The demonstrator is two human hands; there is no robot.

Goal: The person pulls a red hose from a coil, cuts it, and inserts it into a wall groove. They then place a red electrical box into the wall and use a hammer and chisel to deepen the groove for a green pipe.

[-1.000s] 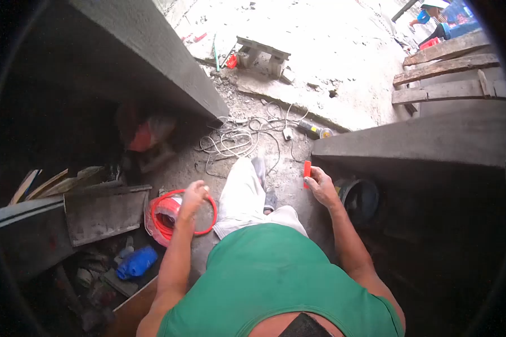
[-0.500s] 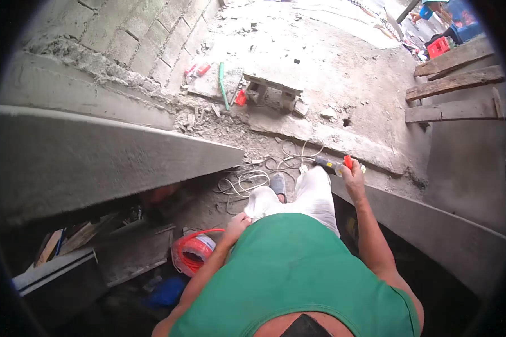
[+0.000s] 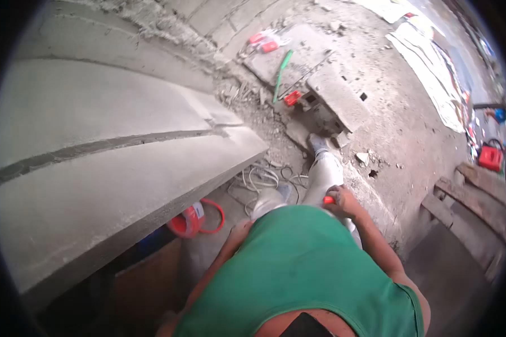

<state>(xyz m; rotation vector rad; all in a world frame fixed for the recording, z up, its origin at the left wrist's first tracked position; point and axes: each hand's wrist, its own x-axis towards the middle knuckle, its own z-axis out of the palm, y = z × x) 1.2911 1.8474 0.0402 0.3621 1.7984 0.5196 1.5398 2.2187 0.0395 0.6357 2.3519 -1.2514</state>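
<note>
My right hand (image 3: 346, 203) is closed around the orange handle (image 3: 328, 200) of a tool, beside my right thigh. The tool's body is hidden by the hand and leg now; earlier it showed as a dark, cylindrical power tool. My left hand (image 3: 242, 229) hangs low by my left thigh, against or near the white trousers (image 3: 269, 202). Its fingers are blurred and partly hidden. Pale cable (image 3: 262, 177) lies in loops on the ground by my left foot. My right shoe (image 3: 317, 141) is beside a hollow concrete block (image 3: 343, 104).
A concrete slab edge (image 3: 208, 171) juts in from the left, with a roll of red hose (image 3: 186, 222) below it. Ahead lie a green tube (image 3: 283, 74), red-orange items (image 3: 270, 46) and rubble (image 3: 362, 158). Wooden planks (image 3: 472, 205) and a red crate (image 3: 490, 158) stand right.
My right leg has stepped forward towards the concrete block. My right hand has come in and down with the power tool, closer to the thigh. The view has turned and moved forward.
</note>
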